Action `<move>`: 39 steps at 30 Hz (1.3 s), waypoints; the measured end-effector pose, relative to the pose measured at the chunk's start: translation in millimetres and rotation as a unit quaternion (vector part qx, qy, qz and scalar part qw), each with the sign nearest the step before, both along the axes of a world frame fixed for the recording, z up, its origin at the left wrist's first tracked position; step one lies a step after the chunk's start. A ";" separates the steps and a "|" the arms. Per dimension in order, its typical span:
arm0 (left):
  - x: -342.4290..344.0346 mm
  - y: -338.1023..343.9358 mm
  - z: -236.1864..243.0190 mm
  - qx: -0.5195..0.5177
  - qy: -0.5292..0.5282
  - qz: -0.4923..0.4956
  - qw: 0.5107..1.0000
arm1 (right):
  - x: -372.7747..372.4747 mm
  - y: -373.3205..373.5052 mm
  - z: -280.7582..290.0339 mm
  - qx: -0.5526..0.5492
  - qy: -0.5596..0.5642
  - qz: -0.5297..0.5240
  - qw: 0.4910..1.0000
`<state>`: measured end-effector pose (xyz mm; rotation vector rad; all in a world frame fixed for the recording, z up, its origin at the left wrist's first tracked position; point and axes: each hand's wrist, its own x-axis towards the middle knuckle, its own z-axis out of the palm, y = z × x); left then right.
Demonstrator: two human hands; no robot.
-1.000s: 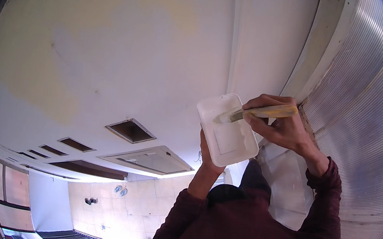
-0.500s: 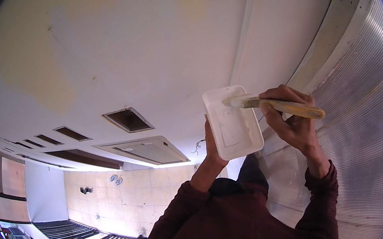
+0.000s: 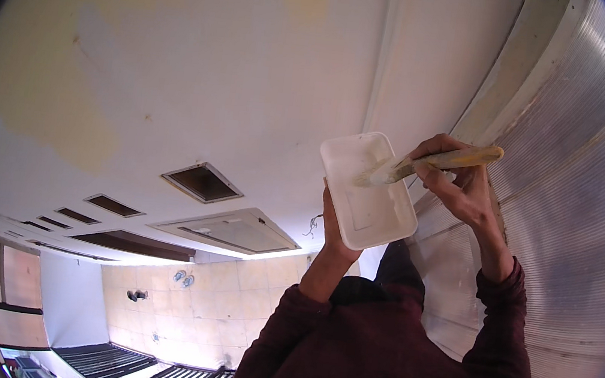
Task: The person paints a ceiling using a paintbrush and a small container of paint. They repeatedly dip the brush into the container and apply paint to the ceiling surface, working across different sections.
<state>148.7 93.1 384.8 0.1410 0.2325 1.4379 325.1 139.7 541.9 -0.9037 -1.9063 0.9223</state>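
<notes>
My left hand (image 3: 338, 227) supports a white rectangular tray (image 3: 380, 232) from its left side and underneath; most of its fingers are hidden behind the tray. White paint coats the inside. In my right hand (image 3: 464, 194) is a paintbrush (image 3: 465, 159) with a worn yellowish wooden handle, gripped low between thumb and fingers. Its whitened bristles reach into the middle of the tray, with the handle slanting up to the right. Beside them stands a wall (image 3: 240, 83), part white and part pale yellow.
A corrugated translucent sheet (image 3: 584, 171) rises close on my right. Along the wall are a square framed opening (image 3: 203, 181), several smaller openings and a window frame (image 3: 237, 230). Far below lies a tiled floor (image 3: 213, 299) with slippers (image 3: 183, 278) and dark railings (image 3: 103, 365). A wire (image 3: 313, 225) sticks out near my left hand.
The brush has moved slightly down and right inside the tray. Its handle has tilted more upward, and my right wrist has shifted a little left. The tray has barely moved.
</notes>
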 end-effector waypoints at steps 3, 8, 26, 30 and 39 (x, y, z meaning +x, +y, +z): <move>-1.1 -2.8 8.9 -0.012 -0.002 -0.012 1.000 | 9.7 7.9 -7.6 -0.058 0.060 0.017 0.996; 0.0 -6.0 15.5 -0.014 -0.007 -0.008 1.000 | 4.2 5.6 -12.2 -0.099 0.108 -0.021 0.989; -10.6 -5.0 -4.4 -0.014 0.024 0.025 0.999 | 22.7 43.0 -44.6 -0.285 0.560 -0.011 0.778; -17.3 -7.3 -14.1 -0.014 0.025 0.020 0.999 | 41.1 67.4 16.5 -0.036 0.534 -0.078 0.841; -32.6 -24.3 -45.7 0.030 0.082 0.036 0.996 | 56.9 138.9 161.6 0.494 0.341 -0.241 0.762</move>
